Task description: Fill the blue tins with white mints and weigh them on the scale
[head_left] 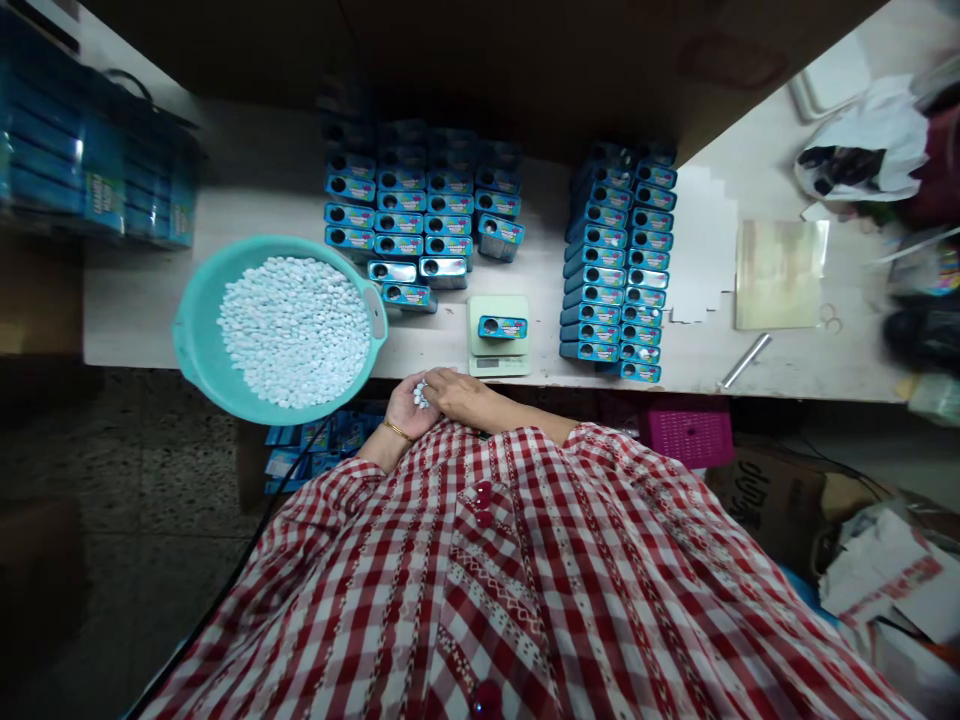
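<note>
Small white candies [421, 394] lie in the cupped palm of my left hand [403, 408], which is held just in front of the table edge. My right hand [459, 396] reaches across from the right, its bent fingers closed over those candies. On the pale green digital scale [517, 352] behind my hands stands one blue tin [503, 327] with a dark round opening in its top. To the left, a turquoise plastic basin [196, 340] holds a large heap of similar white candies [292, 330].
Rows of blue tins [400, 222] stand behind the scale, and a double row of tins [589, 310] is right of it. Wrapped blue packs [97, 170] are stacked far left. A metal tube [744, 362] lies near the right front edge. A pink basket [690, 432] sits below the table.
</note>
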Tool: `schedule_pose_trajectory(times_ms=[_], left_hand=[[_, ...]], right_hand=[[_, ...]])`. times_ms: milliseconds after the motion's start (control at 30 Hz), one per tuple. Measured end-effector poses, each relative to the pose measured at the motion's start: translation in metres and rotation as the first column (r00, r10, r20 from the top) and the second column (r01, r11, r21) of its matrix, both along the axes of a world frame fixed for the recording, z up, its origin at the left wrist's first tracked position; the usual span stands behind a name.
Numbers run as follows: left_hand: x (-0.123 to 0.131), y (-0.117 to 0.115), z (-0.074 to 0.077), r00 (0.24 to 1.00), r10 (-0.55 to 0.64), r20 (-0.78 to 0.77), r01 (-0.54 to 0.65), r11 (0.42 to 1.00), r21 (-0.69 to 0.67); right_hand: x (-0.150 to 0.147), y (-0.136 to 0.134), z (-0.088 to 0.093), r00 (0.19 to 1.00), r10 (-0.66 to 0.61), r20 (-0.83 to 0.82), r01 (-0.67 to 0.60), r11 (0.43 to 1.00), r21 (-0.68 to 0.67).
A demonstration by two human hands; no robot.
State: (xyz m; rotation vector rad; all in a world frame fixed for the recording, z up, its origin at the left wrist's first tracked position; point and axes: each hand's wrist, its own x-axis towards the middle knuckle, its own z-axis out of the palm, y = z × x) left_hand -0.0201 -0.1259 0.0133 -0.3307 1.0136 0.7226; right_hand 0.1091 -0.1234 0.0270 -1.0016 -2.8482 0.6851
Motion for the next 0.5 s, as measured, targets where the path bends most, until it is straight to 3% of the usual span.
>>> schedule_pose_trajectory(times_ms=[233,500], left_hand=[[0.018,0.013,0.008,0.993,0.119,-0.008,-0.119,0.992,-0.031],[0.064,0.058,0.029,0.990,0.140,-0.036,-0.134,0.982,0.132]], right_hand=[[0.027,0.009,-0.007,0.973,-0.180,-0.142,0.165,0.980,-0.108],[0.073,0.049,-0.005,0.811,-0.461,-0.359,0.452,0.884,-0.115]])
